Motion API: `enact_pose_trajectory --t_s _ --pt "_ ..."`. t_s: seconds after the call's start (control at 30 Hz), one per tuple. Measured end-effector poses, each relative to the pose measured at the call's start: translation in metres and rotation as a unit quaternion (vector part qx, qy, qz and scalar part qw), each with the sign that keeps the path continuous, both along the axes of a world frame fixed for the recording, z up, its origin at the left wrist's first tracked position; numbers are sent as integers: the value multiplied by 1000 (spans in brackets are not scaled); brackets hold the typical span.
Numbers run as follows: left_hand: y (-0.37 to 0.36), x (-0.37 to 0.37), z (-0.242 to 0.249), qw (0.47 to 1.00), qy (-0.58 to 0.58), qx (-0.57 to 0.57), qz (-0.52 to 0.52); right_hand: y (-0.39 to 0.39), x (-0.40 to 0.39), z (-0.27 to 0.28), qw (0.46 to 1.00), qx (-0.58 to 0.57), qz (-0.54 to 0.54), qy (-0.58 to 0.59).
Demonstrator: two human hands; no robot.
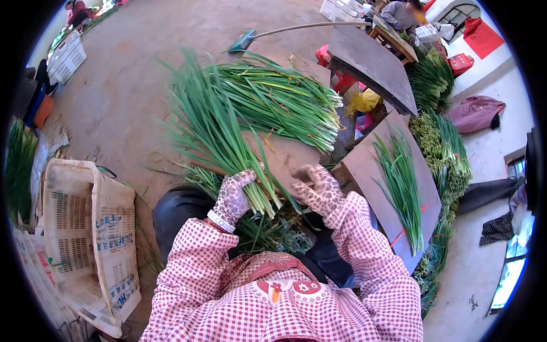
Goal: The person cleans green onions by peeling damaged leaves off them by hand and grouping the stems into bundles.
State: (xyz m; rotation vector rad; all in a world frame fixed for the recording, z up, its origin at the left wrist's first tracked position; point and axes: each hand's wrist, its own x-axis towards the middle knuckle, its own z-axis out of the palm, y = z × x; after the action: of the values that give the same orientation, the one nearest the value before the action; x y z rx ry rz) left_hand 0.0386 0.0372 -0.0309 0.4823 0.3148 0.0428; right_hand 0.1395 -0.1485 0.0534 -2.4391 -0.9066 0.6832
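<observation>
My left hand [232,199], in a patterned glove, is closed around a bunch of Chinese chives [219,125]. The leaves fan up and away, blurred at their tips, and the pale stem ends point down toward me. To the right of those stems, my right hand [319,188], gloved alike, has its fingers curved and apart, with nothing visible between them. Beyond both hands lies a large pile of chives [285,97] on a board [285,157], white ends to the right. A smaller bundle of chives [399,188] rests on a slanted board [419,171] at my right.
Loose leaf scraps [268,233] lie in front of my lap. At left stands a dirty white plastic crate [114,239]. A broom [244,41] lies on the floor ahead. Several bundles of greens [450,148] line the right wall. Another person [399,14] sits at the back right.
</observation>
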Motion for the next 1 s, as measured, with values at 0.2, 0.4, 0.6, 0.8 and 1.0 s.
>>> enact_pose_trajectory --t_s 0.2,0.4,0.6,0.8,1.0 --pt "-8 5 -7 996 24 89 14 42 -18 -32 904 213 -169 330" --pt "-5 8 6 990 82 91 71 40 -17 -41 911 118 -254 303" --pt "-13 7 -2 980 96 148 87 -10 10 -31 988 -155 -22 -15" --pt "-22 14 0 981 71 164 78 -24 10 -22 979 -196 -43 44" --pt "-20 16 9 984 107 123 71 -25 15 -41 983 -132 -118 43"
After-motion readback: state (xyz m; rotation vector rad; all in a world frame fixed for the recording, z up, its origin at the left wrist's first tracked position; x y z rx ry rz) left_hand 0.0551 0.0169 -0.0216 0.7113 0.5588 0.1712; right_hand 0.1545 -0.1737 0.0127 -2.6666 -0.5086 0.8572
